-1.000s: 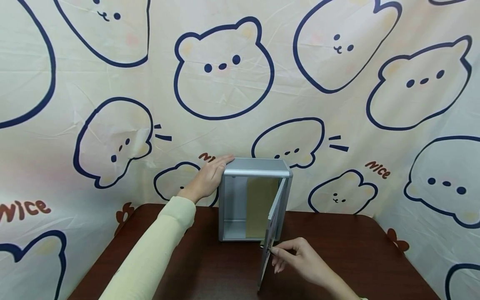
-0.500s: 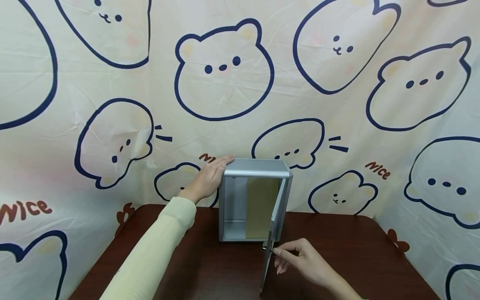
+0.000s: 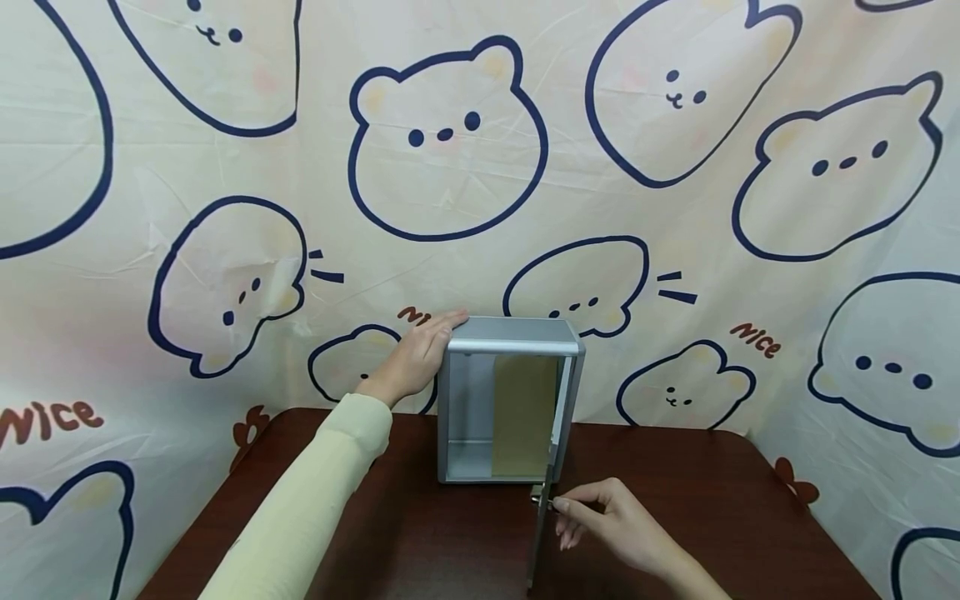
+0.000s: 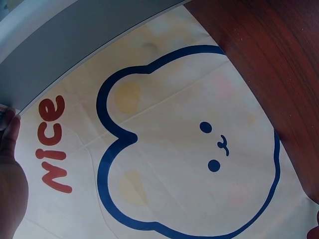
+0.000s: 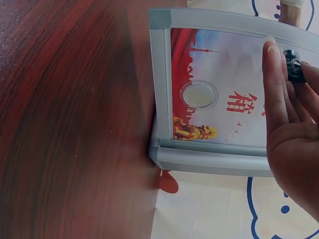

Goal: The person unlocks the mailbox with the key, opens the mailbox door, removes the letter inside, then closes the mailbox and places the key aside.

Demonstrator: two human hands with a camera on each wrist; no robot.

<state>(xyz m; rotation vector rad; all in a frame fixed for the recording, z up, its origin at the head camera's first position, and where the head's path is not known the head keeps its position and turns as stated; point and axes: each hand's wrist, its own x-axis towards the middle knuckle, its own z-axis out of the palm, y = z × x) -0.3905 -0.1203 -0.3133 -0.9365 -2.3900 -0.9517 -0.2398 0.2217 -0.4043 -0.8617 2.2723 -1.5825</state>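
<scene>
Resting on the top left corner of one upright, silver-grey box (image 3: 517, 335), a person's left hand (image 3: 416, 354) lies with fingers extended and nothing in its grasp. The box, rectangular with smooth, rounded metallic edges, stands toward the far side of one dark red, wood-grained table (image 3: 675, 483). Its one door (image 3: 542, 533), nearly edge-on to the head camera, juts toward the viewer from the right side. At the door, the right hand (image 3: 611, 525) pinches one small black piece (image 5: 294, 65), finger and thumb close together; the piece's full shape is partly hidden. Seen from the right wrist, the door's metallic frame surrounds a printed panel (image 5: 232, 59) bearing one round, clear-rimmed disc (image 5: 199, 95) and one whole red Chinese character. One small metal latch (image 3: 536, 493) shows at the door's inner side, and one flat tan rectangle (image 3: 525, 417) inside the box. One pale yellow sleeve (image 3: 322, 492) covers the left arm. Behind hangs creased cream cloth (image 3: 450, 183) with thick blue animal outlines and, in the head view, three reddish-brown "Nice" letterings.
</scene>
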